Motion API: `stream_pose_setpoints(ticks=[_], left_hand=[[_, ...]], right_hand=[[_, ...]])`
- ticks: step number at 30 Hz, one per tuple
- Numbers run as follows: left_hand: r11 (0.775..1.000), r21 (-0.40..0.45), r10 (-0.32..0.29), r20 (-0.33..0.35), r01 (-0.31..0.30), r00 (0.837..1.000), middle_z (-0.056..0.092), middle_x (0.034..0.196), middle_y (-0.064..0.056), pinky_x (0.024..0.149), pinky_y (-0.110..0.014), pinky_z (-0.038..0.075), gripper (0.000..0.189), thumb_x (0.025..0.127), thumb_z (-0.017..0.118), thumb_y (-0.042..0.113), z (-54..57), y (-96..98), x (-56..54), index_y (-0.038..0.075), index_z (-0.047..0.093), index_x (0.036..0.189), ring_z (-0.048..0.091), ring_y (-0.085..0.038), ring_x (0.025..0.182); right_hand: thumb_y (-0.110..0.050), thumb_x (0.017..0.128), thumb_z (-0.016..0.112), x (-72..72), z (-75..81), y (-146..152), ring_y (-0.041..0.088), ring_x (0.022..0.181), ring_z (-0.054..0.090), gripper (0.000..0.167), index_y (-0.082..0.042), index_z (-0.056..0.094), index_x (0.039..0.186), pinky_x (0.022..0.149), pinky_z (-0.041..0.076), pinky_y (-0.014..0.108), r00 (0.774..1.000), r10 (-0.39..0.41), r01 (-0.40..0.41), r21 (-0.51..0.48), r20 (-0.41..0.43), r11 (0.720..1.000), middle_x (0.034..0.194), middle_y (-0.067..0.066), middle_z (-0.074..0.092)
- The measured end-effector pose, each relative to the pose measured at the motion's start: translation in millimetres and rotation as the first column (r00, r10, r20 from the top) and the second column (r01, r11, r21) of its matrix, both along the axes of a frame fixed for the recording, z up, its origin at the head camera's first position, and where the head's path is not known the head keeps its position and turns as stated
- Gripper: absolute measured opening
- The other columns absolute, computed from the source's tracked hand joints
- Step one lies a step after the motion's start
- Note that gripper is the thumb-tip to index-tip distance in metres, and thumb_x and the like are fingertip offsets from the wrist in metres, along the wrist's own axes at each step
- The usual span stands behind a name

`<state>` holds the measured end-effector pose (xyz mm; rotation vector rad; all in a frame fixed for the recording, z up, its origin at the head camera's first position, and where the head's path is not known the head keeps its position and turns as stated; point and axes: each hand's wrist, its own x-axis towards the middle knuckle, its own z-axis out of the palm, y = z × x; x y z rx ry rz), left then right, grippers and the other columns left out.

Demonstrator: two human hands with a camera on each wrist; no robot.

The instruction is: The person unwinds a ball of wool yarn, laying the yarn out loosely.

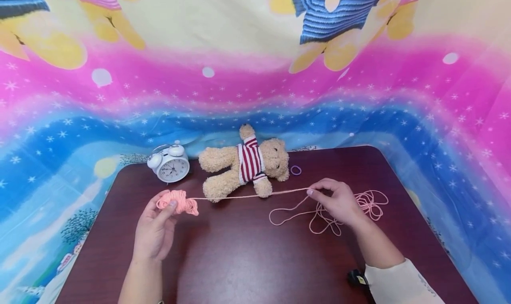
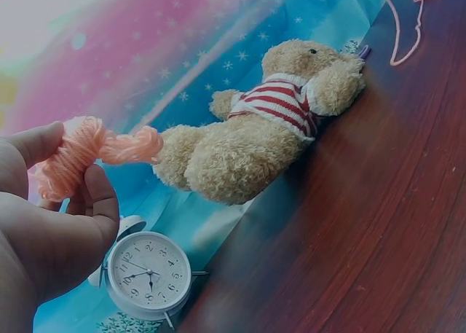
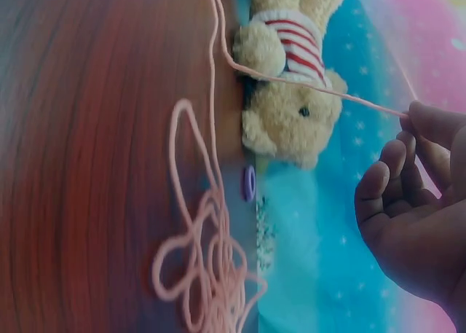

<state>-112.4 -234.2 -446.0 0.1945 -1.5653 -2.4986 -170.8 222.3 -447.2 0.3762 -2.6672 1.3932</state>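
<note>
The left grip (image 1: 155,230) and right grip (image 1: 337,202) are raised well apart, both pinching.

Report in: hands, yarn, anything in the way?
Left hand grips wound yarn, right hand pinches its strand. Strand drawn nearly straight between, loose loops on table. Teddy bear close behind strand, contact unclear.

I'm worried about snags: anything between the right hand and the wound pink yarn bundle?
Nothing visible: a straight pink yarn strand joins right hand and bundle, passing across the tan plush bear in the head view.

Dark reddish-brown table (image 1: 279,237), soft sheen (image 1: 227,268), pink-and-blue snowflake-print backdrop (image 1: 247,88)
</note>
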Motion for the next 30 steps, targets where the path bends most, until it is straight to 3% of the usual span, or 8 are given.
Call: stream_pose_setpoints(ticks=[9, 18, 22, 27, 30], left_hand=[[1.0, 0.024, 0.017, -0.042, -0.016, 0.999, 0.069, 0.112, -0.003, 0.083, -0.024, 0.055, 0.031, 0.103, 0.058, -0.003, -0.7, -9.6, 1.2, 0.006, 0.053, 0.132, 0.067, -0.011, 0.086], [0.999, 0.038, 0.031, -0.023, -0.03, 0.999, 0.067, 0.115, -0.003, 0.086, -0.024, 0.056, 0.032, 0.103, 0.059, -0.002, 3.1, -17.3, 1.7, 0.007, 0.051, 0.133, 0.069, -0.012, 0.098], [0.998, 0.058, 0.037, -0.033, -0.035, 0.999, 0.067, 0.113, -0.003, 0.086, -0.024, 0.056, 0.031, 0.103, 0.058, -0.004, 3.8, -20.1, 2.0, 0.006, 0.052, 0.131, 0.069, -0.012, 0.096], [0.996, 0.076, 0.054, -0.042, -0.051, 0.998, 0.067, 0.111, -0.004, 0.085, -0.024, 0.056, 0.03, 0.102, 0.058, -0.006, 4.3, -24.0, 2.9, 0.005, 0.054, 0.13, 0.069, -0.012, 0.092], [0.996, 0.062, 0.071, -0.029, -0.069, 0.997, 0.067, 0.112, -0.003, 0.086, -0.024, 0.056, 0.031, 0.102, 0.059, -0.005, 5.0, -27.8, 4.0, 0.005, 0.054, 0.131, 0.069, -0.012, 0.092]], right_hand=[[-0.028, 0.096, 0.076, 4.1, -0.3, 32, 0.01, 0.083, 0.067, 0.01, -0.02, 0.08, 0.101, 0.07, 0.053, 0.025, 0.998, -0.06, 0.058, 0.04, 0.033, 0.997, 0.095, -0.005, 0.075], [-0.033, 0.098, 0.074, 14.0, 3.0, 64, 0.008, 0.087, 0.063, 0.017, -0.019, 0.08, 0.106, 0.071, 0.05, 0.022, 0.992, -0.124, 0.12, 0.122, 0.021, 0.985, 0.102, -0.002, 0.075], [-0.036, 0.098, 0.074, 18.1, 4.8, 78, 0.006, 0.088, 0.063, 0.02, -0.019, 0.08, 0.107, 0.07, 0.05, 0.022, 0.988, -0.155, 0.151, 0.152, 0.016, 0.977, 0.103, -0.002, 0.076], [-0.036, 0.098, 0.074, 24.6, 5.6, 98, 0.01, 0.076, 0.06, 0.024, -0.016, 0.079, 0.11, 0.058, 0.048, 0.027, 0.981, -0.187, 0.178, 0.155, 0.046, 0.972, 0.102, 0.003, 0.074], [-0.037, 0.098, 0.074, 26.9, 6.1, 109, 0.008, 0.076, 0.06, 0.025, -0.016, 0.079, 0.11, 0.059, 0.048, 0.025, 0.976, -0.213, 0.202, 0.174, 0.042, 0.964, 0.103, 0.004, 0.075]])
